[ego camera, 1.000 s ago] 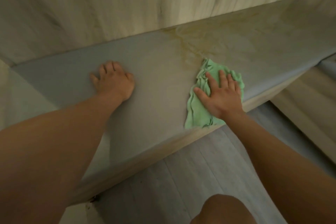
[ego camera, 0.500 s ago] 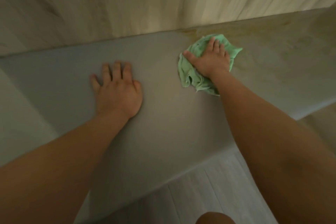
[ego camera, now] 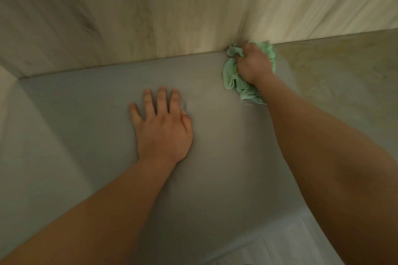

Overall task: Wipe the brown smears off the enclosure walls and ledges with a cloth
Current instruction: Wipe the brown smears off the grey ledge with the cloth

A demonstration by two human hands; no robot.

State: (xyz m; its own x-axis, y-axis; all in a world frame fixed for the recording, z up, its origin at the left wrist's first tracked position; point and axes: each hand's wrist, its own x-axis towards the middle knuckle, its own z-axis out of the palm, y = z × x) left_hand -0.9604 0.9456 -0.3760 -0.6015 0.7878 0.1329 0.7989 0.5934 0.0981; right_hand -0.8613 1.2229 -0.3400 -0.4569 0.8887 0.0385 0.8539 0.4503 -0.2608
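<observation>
Green cloth (ego camera: 231,77) is bunched in my right hand (ego camera: 254,64), right of centre in the upper part of the frame. It is jammed into the seam (ego camera: 150,60) where the grey ledge (ego camera: 86,114) meets the pale wood-grain wall (ego camera: 150,6). That hand is curled round the wad and grips it rather than pressing it flat. My left hand (ego camera: 163,127) lies palm down at the middle of the frame with its fingers straight and spread on the ledge. It holds nothing and, I judge, props me up.

Brown smears (ego camera: 323,66) cover the ledge from just right of the cloth out to the upper right of the frame. The left stretch looks plain grey, so I take this ledge to be partly done, with the corner line as the step in hand.

To do it well, I push a folded edge of cloth hard into the seam and drag it rightward along the line. For the broad patch I then open the cloth flatter and work in overlapping strokes. A tight wad touches little surface and may leave streaks. Turning to a fresh face should stop dirt spreading back onto the grey part. I cannot tell whether the wall above the seam is smeared, because grain and blur hide it.
</observation>
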